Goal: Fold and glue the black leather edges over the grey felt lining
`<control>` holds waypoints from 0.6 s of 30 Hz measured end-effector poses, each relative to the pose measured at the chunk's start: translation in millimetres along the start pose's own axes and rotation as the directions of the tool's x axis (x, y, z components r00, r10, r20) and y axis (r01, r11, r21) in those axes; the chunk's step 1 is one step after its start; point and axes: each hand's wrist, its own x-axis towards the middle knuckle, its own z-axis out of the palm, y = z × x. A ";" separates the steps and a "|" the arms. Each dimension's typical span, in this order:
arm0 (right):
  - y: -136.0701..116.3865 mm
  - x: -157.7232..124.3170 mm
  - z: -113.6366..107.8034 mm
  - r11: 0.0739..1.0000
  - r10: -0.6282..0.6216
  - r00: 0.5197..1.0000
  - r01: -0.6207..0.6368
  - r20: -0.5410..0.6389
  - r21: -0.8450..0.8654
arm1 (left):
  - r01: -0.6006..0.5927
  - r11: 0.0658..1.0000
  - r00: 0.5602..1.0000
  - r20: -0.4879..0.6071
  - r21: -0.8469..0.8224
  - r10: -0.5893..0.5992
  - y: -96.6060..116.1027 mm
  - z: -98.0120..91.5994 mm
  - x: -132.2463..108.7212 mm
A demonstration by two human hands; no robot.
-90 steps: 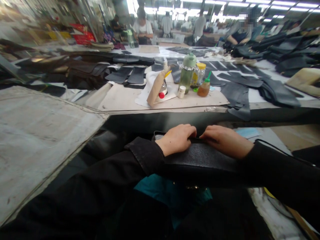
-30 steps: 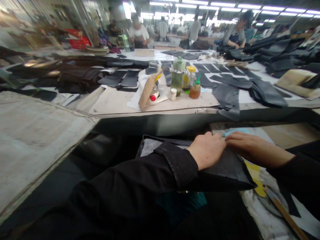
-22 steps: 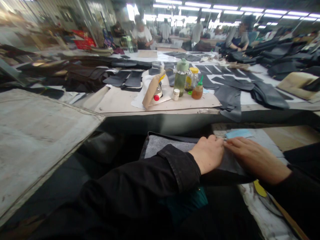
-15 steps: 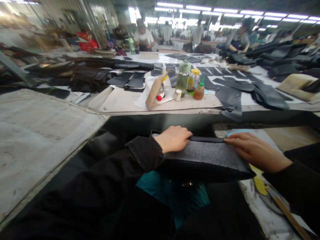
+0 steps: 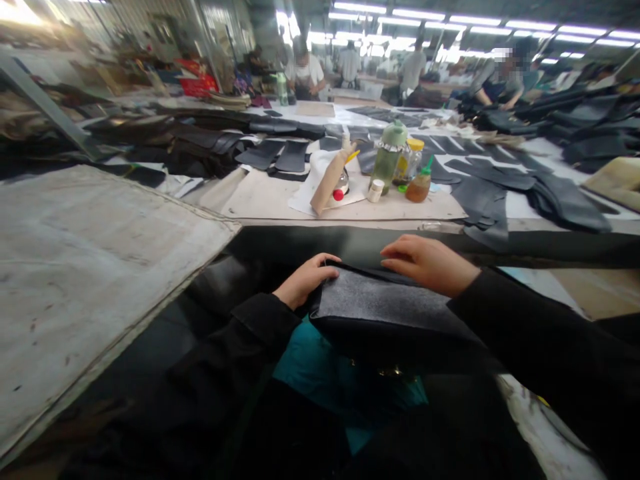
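Note:
In front of my body lies a black leather bag (image 5: 385, 300), a grey felt-like panel facing up and dark sides below. My left hand (image 5: 310, 277) grips its left end, thumb on the near side and fingers over the far edge. Above the bag's far edge, my right hand (image 5: 427, 263) hovers with loosely bent fingers slightly apart and nothing visible between them. My right sleeve covers the bag's right end. Under the bag, teal cloth (image 5: 305, 360) shows on my lap, with small shiny gold-coloured spots.
Across the bench (image 5: 270, 200) stand a green bottle (image 5: 385, 163), a jar with a yellow lid (image 5: 414, 160), and a squeeze bottle of brown liquid (image 5: 418, 189). Black leather pieces (image 5: 483, 207) lie around them. A pale covered table (image 5: 100, 267) is at left. Several people work farther back.
My left hand has shifted left to the bag's end. My right hand has left the far edge at the right and moved left and up. The view has turned slightly left.

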 end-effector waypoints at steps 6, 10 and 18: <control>-29.7 41.9 36.1 0.999 -0.052 0.994 0.051 0.095 0.020 | -0.033 0.999 0.997 -0.074 -0.020 0.032 -4.1 2.3 3.4; -30.1 53.0 45.1 0.999 -0.035 0.996 0.035 0.088 -0.002 | -0.034 0.999 0.994 -0.109 -0.028 0.031 -5.6 4.6 4.6; -31.7 51.3 43.6 0.997 -0.023 0.999 0.026 0.048 -0.076 | -0.097 0.995 0.985 -0.147 -0.039 0.090 -8.2 10.1 5.1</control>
